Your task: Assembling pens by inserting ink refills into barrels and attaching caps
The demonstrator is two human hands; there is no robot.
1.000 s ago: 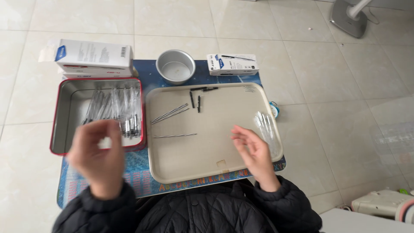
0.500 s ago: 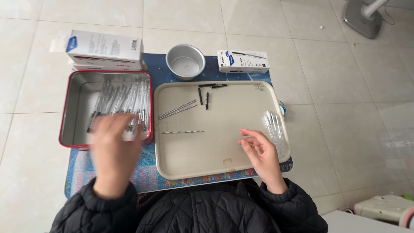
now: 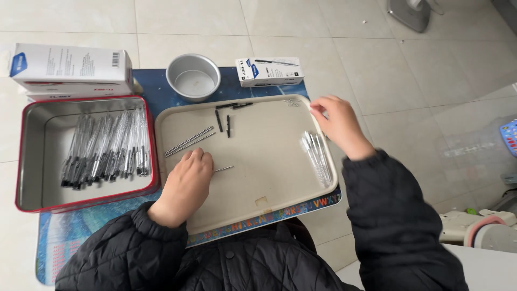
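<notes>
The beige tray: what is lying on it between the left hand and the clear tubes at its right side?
In the head view, only bare tray and one thin refill by the left hand lie before the clear tubes.

Thin metal pen refill (image 3: pixel 222 169): lying flat on beige tray (image 3: pixel 258 207), pointing up to the right, one end hidden under left hand (image 3: pixel 186 186). Left hand resting palm down on tray, fingers curled over that refill end. Bundle of grey refills (image 3: pixel 188 141) lying slanted just above the left hand, close together. Three short black pen parts (image 3: pixel 227 125) near top edge of tray, two upright, one across. Clear pen barrels (image 3: pixel 316 156) lying side by side at right part of tray, nearly upright. Right hand (image 3: pixel 338 124) at top right rim of tray, fingers bent, just above the clear barrels; whether anything in it, cannot tell.
</notes>
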